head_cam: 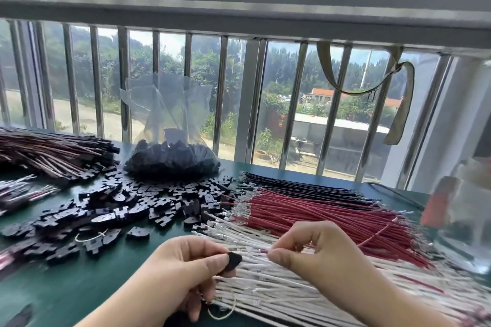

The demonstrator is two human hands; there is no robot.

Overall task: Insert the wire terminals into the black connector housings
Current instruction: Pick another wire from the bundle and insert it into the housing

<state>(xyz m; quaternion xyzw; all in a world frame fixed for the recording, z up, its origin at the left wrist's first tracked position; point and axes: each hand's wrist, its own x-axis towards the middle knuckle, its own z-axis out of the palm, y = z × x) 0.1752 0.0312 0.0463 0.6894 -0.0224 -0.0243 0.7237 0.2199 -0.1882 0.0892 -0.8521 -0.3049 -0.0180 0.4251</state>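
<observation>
My left hand (183, 271) pinches a black connector housing (233, 260) between thumb and fingers, low in the middle of the view. My right hand (316, 249) pinches a white wire (255, 250) whose metal terminal points left at the housing, close to it or just touching. Both hands hover over a flat bundle of white wires (279, 289). Beyond it lie red wires (305, 215) and black wires (300, 186), their terminals facing left. Loose black housings (119, 210) are heaped on the green table (66, 287).
A clear plastic bag (170, 151) full of black housings stands at the back centre. Finished wire assemblies (50, 154) are stacked at the far left. A blurred clear container (462, 215) sits at the right edge. A barred window runs behind the table.
</observation>
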